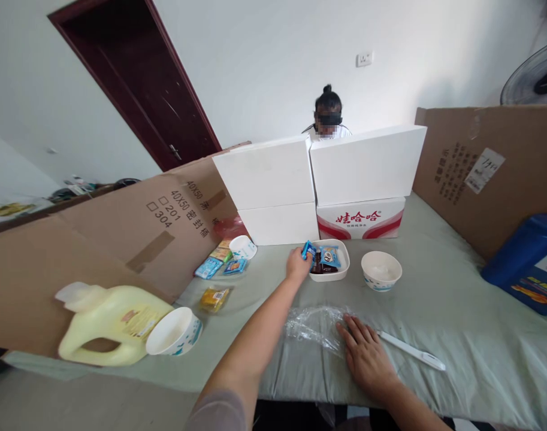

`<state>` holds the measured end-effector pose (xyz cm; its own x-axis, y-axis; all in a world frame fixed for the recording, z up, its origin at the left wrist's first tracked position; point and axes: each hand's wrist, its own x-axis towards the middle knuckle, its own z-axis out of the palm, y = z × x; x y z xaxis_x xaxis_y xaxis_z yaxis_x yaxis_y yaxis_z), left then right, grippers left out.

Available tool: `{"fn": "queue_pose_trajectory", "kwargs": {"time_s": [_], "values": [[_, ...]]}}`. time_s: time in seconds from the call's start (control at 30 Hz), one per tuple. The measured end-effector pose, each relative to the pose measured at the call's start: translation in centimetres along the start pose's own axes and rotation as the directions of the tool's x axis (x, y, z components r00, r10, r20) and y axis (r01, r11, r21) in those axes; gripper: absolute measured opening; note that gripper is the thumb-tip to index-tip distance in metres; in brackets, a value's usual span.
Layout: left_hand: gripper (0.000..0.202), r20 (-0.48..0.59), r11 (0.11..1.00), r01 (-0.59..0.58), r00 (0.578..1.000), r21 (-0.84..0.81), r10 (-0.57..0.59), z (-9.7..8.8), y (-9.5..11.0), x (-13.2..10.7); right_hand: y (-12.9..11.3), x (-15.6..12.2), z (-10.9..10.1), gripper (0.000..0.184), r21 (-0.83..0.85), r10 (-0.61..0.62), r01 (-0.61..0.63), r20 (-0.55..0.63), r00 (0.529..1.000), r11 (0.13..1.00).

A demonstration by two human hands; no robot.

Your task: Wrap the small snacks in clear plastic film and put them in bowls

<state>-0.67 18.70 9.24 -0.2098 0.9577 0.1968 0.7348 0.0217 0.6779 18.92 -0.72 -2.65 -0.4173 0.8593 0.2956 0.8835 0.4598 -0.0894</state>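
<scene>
My left hand (298, 263) reaches forward to the left rim of a white rectangular container (344, 257), its fingers closed on a small blue snack packet (308, 249). Inside the container lie another blue packet (330, 256) and some dark brown wrapped pieces (323, 267). Flat on the cloth, my right hand (365, 353) has its fingers stretched out, the tips touching a crumpled clear plastic wrapper (313, 325). Just right of that hand lies a slim white tool (412, 350) of a kind I cannot make out. A paper bowl (381, 269) stands right of the container.
White boxes (273, 191) and a printed carton (360, 218) form a wall, with a person (328, 114) behind. Cardboard panels (165, 239) flank the table. At left are a yellow jug (115, 323), a tipped paper bowl (174, 332) and several snack packets (214, 298); at right, a blue jug (529, 263).
</scene>
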Motion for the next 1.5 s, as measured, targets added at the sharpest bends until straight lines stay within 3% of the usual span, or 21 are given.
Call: {"fn": "queue_pose_trajectory", "kwargs": {"time_s": [0.13,0.27,0.33,0.37,0.4,0.43,0.47,0.5,0.53,0.63,0.73,0.83,0.93,1.0,1.07,1.17,1.27,1.33,1.4,1.5], "values": [[0.027,0.004,0.993,-0.042,0.999,0.111,0.042,1.9,1.9,-0.4,0.0,0.0,-0.3,0.059,-0.003,-0.007,0.006,-0.024,1.000,1.000],[0.042,0.000,0.973,-0.152,0.988,0.173,0.154,0.1,2.4,-2.8,0.0,0.0,-0.4,0.056,0.014,-0.005,0.006,-0.025,1.000,1.000],[0.035,0.076,0.943,-0.288,0.957,0.166,0.279,-1.0,2.2,-5.5,0.0,0.1,-0.2,0.054,0.026,-0.006,0.007,-0.018,1.000,1.000],[0.029,0.154,0.913,-0.380,0.921,0.150,0.358,-1.5,1.8,-7.3,0.0,0.1,-0.2,0.052,0.031,-0.003,0.004,-0.015,1.000,1.000],[0.024,0.282,0.846,-0.522,0.833,0.112,0.476,-1.8,1.3,-9.3,0.0,0.1,-0.1,0.051,0.034,0.004,-0.003,-0.014,1.000,0.999],[0.023,0.434,0.762,-0.645,0.705,0.065,0.560,-1.9,0.6,-11.4,0.1,0.1,-0.1,0.049,0.035,0.013,-0.013,-0.014,1.000,0.999],[0.022,0.541,0.708,-0.704,0.617,0.056,0.572,-2.0,-0.2,-13.5,0.1,0.0,-0.2,0.048,0.034,0.027,-0.026,-0.016,1.000,0.999],[0.023,0.604,0.684,-0.725,0.582,0.082,0.544,-2.1,-1.1,-15.5,0.1,-0.2,-0.3,0.048,0.031,0.047,-0.047,-0.017,0.999,0.998],[0.026,0.625,0.683,-0.717,0.598,0.138,0.502,-2.2,-2.0,-17.4,0.1,-0.5,-0.6,0.048,0.027,0.076,-0.076,-0.020,0.997,0.997],[0.034,0.598,0.748,-0.617,0.704,0.247,0.383,-2.8,-3.9,-21.3,0.0,-1.4,-2.5,0.042,0.039,0.160,-0.158,-0.060,0.985,0.987],[0.032,0.599,0.811,-0.552,0.722,0.194,0.348,-3.6,-3.7,-22.6,-0.8,-1.1,-5.0,0.029,0.173,0.116,-0.099,-0.091,0.989,0.980],[0.024,0.588,0.859,-0.495,0.736,0.132,0.334,-3.4,-2.8,-21.7,-1.9,0.7,-6.4,0.034,0.289,-0.001,-0.019,0.072,0.997,0.957],[0.030,0.515,0.888,-0.428,0.806,0.170,0.290,-2.3,-3.3,-19.6,-2.7,2.4,-6.0,0.031,0.236,-0.055,-0.011,0.269,0.961,0.972],[0.036,0.450,0.871,-0.423,0.847,0.249,0.283,-1.7,-4.6,-18.5,-3.1,2.7,-5.4,0.026,0.209,-0.078,0.012,0.308,0.948,0.978],[0.045,0.432,0.831,-0.464,0.846,0.307,0.313,-1.4,-6.2,-17.9,-3.4,2.5,-5.1,0.022,0.209,-0.100,0.034,0.315,0.944,0.977],[0.058,0.482,0.781,-0.541,0.798,0.311,0.361,-1.1,-7.7,-18.1,-3.7,2.5,-5.3,0.019,0.231,-0.146,0.077,0.299,0.943,0.970],[0.062,0.536,0.768,-0.565,0.767,0.302,0.353,-0.8,-7.8,-18.6,-3.5,3.5,-5.1,0.047,0.291,-0.220,0.160,0.188,0.957,0.943],[0.067,0.537,0.776,-0.548,0.776,0.312,0.332,-0.8,-7.7,-18.6,-2.7,4.3,-4.1,0.071,0.286,-0.215,0.172,0.124,0.969,0.943],[0.079,0.491,0.802,-0.475,0.829,0.363,0.268,-1.2,-8.1,-18.2,-1.6,4.7,-2.6,0.089,0.218,-0.156,0.129,0.111,0.981,0.967],[0.092,0.384,0.827,-0.291,0.918,0.481,0.100,-2.5,-9.9,-17.0,0.0,4.5,-0.2,0.101,0.077,-0.056,0.049,0.087,0.995,0.996]]}}
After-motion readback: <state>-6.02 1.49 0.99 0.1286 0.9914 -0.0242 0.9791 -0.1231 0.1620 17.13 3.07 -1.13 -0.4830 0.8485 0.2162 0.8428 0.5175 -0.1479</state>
